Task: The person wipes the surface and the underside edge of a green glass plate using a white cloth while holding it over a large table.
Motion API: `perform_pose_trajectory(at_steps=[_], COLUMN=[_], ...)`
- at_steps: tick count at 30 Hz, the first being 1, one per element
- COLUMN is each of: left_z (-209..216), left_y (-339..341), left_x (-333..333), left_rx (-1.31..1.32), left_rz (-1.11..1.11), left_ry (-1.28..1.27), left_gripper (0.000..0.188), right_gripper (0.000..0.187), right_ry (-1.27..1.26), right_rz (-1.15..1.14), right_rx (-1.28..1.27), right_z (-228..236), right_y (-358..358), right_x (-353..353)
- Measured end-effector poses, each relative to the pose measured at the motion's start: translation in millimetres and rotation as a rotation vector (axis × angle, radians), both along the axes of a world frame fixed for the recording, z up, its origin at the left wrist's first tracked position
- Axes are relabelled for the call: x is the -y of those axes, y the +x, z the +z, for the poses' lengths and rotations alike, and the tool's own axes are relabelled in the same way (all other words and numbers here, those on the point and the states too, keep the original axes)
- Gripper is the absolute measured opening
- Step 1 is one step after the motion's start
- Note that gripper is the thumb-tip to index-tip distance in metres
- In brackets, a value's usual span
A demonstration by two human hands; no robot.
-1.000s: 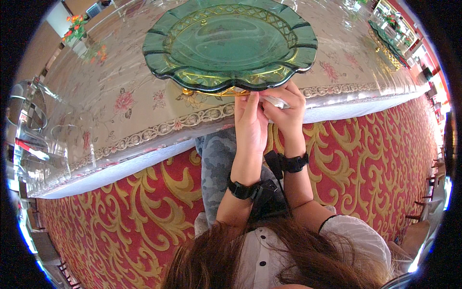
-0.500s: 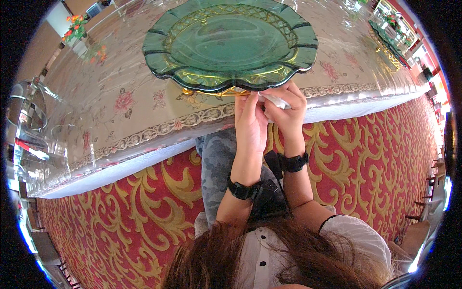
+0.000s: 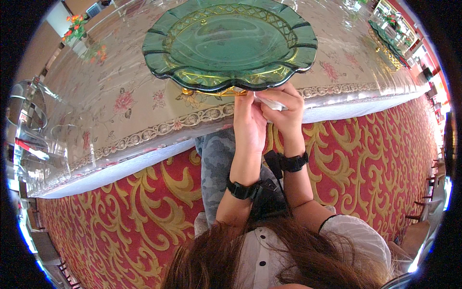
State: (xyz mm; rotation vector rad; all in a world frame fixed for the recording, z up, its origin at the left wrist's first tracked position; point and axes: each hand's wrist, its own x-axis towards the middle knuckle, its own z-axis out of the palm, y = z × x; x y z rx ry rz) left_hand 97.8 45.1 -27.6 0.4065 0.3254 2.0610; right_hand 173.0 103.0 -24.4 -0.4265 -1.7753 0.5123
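Note:
A green glass plate (image 3: pixel 231 48) with a scalloped rim sits on a gold openwork stand (image 3: pixel 235 90) near the table's front edge. My left hand (image 3: pixel 250 120) reaches up to the front of the stand, thumb raised and fingers closed at its edge; the fingertips are partly hidden under the plate's rim. Beside it, my right hand (image 3: pixel 288 108) is closed on a crumpled white tissue (image 3: pixel 272 103), held against the stand just right of my left thumb. Both hands touch or nearly touch each other there.
The table (image 3: pixel 120 77) wears a floral cover under clear plastic. Another green plate on a gold stand (image 3: pixel 387 45) is at the far right. Orange flowers (image 3: pixel 74 29) stand far left, near clear glassware (image 3: pixel 31 115). Patterned red carpet (image 3: pixel 356 159) lies below.
My right hand has shifted slightly left and the tissue has moved with it, showing more below the fingers. The left hand has moved slightly left; the plate stays in place.

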Motion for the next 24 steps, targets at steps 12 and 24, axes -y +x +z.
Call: perform_pose_trajectory(at_steps=[12, 24], left_z=[-0.8, 3.9], left_y=[-1.1, -1.8], left_x=[2.9, 6.2], left_rx=[0.062, 0.038], left_rz=[-0.037, -0.050], left_ry=[-0.015, -0.002], left_gripper=[0.032, 0.037], right_gripper=[0.028, 0.029], right_ry=[-0.123, -0.058], right_rz=[0.130, 0.019], right_rx=[-0.072, -0.036], right_z=[4.9, 1.0], right_y=[6.6, -3.2], right_x=[6.1, 5.2])
